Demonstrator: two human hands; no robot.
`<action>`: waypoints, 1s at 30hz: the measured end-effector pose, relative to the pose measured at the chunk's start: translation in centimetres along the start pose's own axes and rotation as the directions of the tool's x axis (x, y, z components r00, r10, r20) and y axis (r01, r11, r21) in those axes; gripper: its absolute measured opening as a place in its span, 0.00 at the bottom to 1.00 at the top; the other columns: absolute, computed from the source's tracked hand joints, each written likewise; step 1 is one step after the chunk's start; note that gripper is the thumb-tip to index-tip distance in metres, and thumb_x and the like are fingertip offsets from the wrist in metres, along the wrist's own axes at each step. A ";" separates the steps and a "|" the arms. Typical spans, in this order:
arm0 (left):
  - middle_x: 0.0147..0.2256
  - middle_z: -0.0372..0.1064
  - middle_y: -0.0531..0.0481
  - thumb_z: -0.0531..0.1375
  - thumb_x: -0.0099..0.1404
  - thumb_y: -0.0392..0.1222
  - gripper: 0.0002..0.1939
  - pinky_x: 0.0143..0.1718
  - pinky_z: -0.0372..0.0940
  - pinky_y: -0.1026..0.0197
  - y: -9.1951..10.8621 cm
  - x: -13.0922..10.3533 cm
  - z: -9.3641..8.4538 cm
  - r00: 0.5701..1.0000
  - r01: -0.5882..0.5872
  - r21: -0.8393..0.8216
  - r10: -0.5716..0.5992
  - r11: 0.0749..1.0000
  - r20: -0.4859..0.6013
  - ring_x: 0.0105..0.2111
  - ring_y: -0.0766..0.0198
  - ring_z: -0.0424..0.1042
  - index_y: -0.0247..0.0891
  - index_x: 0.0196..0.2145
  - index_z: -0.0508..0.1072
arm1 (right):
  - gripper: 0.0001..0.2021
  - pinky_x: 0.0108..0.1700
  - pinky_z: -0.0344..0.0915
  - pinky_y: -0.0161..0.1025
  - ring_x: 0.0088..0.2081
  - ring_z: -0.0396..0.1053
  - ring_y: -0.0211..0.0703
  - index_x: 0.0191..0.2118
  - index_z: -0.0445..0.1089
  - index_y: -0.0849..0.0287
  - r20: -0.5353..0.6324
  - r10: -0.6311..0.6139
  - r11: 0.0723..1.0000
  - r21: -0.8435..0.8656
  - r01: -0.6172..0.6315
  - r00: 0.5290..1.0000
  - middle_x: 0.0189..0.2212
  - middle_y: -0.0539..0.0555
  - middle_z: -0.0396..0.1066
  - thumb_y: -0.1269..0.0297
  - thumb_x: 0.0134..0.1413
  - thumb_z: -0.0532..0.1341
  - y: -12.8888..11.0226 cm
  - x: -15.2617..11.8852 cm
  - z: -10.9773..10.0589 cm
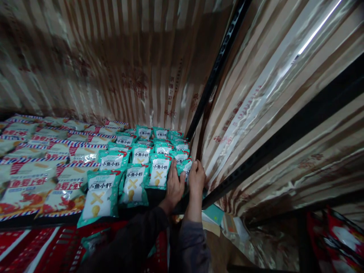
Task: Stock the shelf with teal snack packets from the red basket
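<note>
Several teal-and-white snack bags [133, 167] lie in rows on a dark shelf [153, 199]. My left hand [174, 185] rests palm-down at the right end of the front row, fingers against a teal bag [159, 172]. My right hand [196, 176] is right beside it, curled around the edge of a small teal bag [186, 167] next to the shelf's black upright [210, 79]. Both dark sleeves reach up from the bottom of the view.
Red, white and blue striped snack bags [42, 167] fill the shelf's left part. Striped plastic sheeting [113, 64] hangs behind and to the right. A black shelf rail [284, 140] runs diagonally at right. Red crates [42, 246] sit below, more red bags [341, 235] at lower right.
</note>
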State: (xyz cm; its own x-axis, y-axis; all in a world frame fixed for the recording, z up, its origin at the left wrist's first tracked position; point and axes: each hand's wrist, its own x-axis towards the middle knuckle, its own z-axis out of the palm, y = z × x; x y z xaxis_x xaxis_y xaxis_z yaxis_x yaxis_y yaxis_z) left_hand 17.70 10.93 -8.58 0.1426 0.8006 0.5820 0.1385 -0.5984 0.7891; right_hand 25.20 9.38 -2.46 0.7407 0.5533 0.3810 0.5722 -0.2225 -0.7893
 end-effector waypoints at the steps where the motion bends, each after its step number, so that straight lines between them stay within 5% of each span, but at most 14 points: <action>1: 0.66 0.49 0.35 0.46 0.72 0.50 0.30 0.66 0.49 0.46 -0.1 0.0 0.0 1.000 -0.004 -0.005 0.004 1.000 -0.002 0.67 0.54 0.48 0.33 0.67 0.49 | 0.27 0.58 0.59 0.50 0.57 0.65 0.55 0.53 0.69 0.67 -0.015 -0.022 1.000 0.009 0.022 1.000 0.54 0.68 0.69 0.55 0.63 0.44 0.2 -1.1 -0.1; 10: 0.66 0.51 0.39 0.46 0.71 0.55 0.32 0.67 0.48 0.48 -1.0 0.6 0.2 0.999 0.036 -0.069 -0.033 0.997 0.040 0.67 0.54 0.49 0.35 0.66 0.51 | 0.33 0.64 0.50 0.53 0.66 0.51 0.51 0.66 0.50 0.67 0.055 -0.072 0.995 0.069 0.068 0.996 0.66 0.68 0.53 0.49 0.65 0.42 1.1 -5.8 -0.2; 23: 0.65 0.51 0.32 0.44 0.73 0.53 0.31 0.65 0.52 0.47 0.4 0.0 -0.4 0.997 -0.061 -0.124 0.055 0.990 -0.053 0.66 0.54 0.52 0.32 0.66 0.51 | 0.32 0.58 0.58 0.49 0.59 0.60 0.55 0.59 0.57 0.71 -0.195 0.001 0.986 0.163 0.031 0.981 0.56 0.73 0.62 0.46 0.63 0.46 2.4 -5.5 0.9; 30: 0.65 0.51 0.31 0.43 0.73 0.52 0.29 0.64 0.52 0.45 1.1 -0.3 -0.7 0.989 -0.148 -0.092 0.146 0.985 -0.035 0.65 0.53 0.52 0.32 0.65 0.52 | 0.21 0.51 0.64 0.46 0.46 0.67 0.50 0.45 0.61 0.60 -0.208 0.039 0.990 0.144 -0.009 0.977 0.42 0.63 0.68 0.47 0.60 0.49 2.5 -5.1 0.7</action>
State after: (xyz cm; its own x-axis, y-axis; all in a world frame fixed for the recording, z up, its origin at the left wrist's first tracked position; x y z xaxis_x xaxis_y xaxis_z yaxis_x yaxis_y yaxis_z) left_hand 17.15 10.08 -7.73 0.1266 0.7054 0.6974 0.0254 -0.7052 0.7086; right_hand 22.61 6.60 -6.67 0.8195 0.3653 0.4416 0.5089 -0.1095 -0.8538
